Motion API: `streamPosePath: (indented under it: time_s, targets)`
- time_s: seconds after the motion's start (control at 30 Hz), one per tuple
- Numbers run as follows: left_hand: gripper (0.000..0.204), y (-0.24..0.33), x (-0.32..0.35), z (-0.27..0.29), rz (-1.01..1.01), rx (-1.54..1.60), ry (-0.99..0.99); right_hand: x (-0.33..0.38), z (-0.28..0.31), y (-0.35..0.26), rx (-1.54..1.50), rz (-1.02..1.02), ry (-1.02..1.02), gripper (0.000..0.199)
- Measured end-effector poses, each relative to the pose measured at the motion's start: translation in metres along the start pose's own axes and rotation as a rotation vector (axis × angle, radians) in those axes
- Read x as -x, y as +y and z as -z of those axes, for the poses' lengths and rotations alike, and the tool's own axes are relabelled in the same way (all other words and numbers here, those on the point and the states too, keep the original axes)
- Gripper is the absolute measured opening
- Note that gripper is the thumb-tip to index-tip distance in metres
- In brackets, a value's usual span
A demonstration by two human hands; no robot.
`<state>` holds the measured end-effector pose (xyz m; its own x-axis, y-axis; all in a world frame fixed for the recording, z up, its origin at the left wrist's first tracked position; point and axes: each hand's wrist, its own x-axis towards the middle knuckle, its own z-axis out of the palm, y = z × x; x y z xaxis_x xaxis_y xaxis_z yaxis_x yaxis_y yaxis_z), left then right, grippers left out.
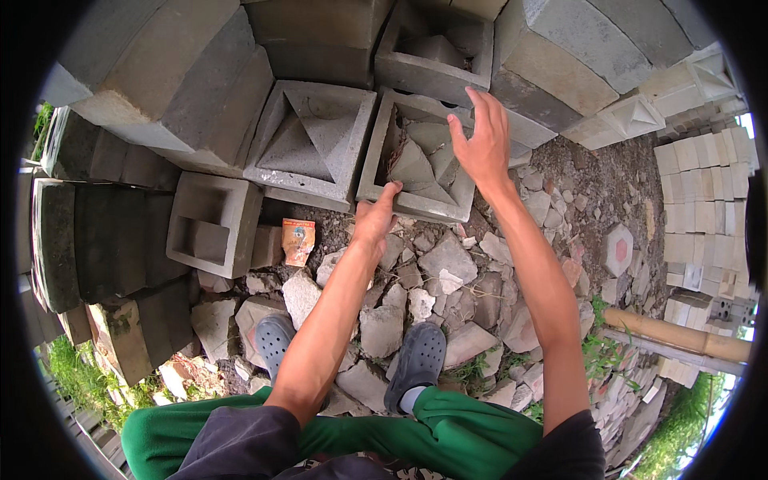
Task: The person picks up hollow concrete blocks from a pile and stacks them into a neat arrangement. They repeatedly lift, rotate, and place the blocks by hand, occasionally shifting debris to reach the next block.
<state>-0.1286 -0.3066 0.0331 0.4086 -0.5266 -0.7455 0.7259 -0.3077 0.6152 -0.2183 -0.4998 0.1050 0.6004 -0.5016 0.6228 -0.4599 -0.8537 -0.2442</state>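
Note:
A square grey concrete vent block (412, 164), with slanted faces inside its raised rim and some dry debris in it, sits tilted among other blocks in front of me. My left hand (376, 216) grips its near left edge, thumb over the rim and the other fingers mostly hidden below. At the block's far right corner is my right hand (484, 140), open, its thumb apart from its stretched fingers; whether it touches the rim I cannot tell. A similar vent block (312, 136) stands directly left of it, and another (436, 52) lies behind.
Stacked concrete blocks (184, 88) rise behind and to the left. A smaller hollow block (212, 224) and an orange packet (298, 242) lie left of my hands. Broken rubble (448, 264) covers the ground around my clogs (416, 364). A bamboo pole (680, 334) juts in at right.

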Motion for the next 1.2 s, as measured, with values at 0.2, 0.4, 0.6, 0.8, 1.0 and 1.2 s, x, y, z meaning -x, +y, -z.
streamPosePath:
  time_s: [0.2,0.4,0.6,0.8,1.0,1.2]
  targets:
    - [0.097,0.016,0.078,-0.028,0.305,0.261,-0.109,-0.096,0.004,0.013,0.421,0.051,-0.565,0.046]
    - [0.090,0.074,0.117,-0.065,0.185,0.195,-0.440,-0.096,-0.019,0.011,0.370,0.060,-0.622,0.048]
    - [0.069,0.103,0.088,-0.068,0.097,0.023,-0.364,-0.103,-0.017,0.025,0.279,0.046,-0.597,0.049]
    - [0.058,0.115,0.072,-0.042,0.063,0.201,-0.253,-0.139,0.007,0.016,0.158,-0.068,-0.726,0.053]
    - [0.074,0.116,0.073,-0.043,0.068,0.275,-0.273,-0.133,0.035,0.029,-0.044,0.029,-0.614,0.059]
    - [0.113,0.119,0.075,-0.062,0.077,0.469,-0.041,-0.086,0.060,-0.023,-0.136,0.066,-0.581,0.058]
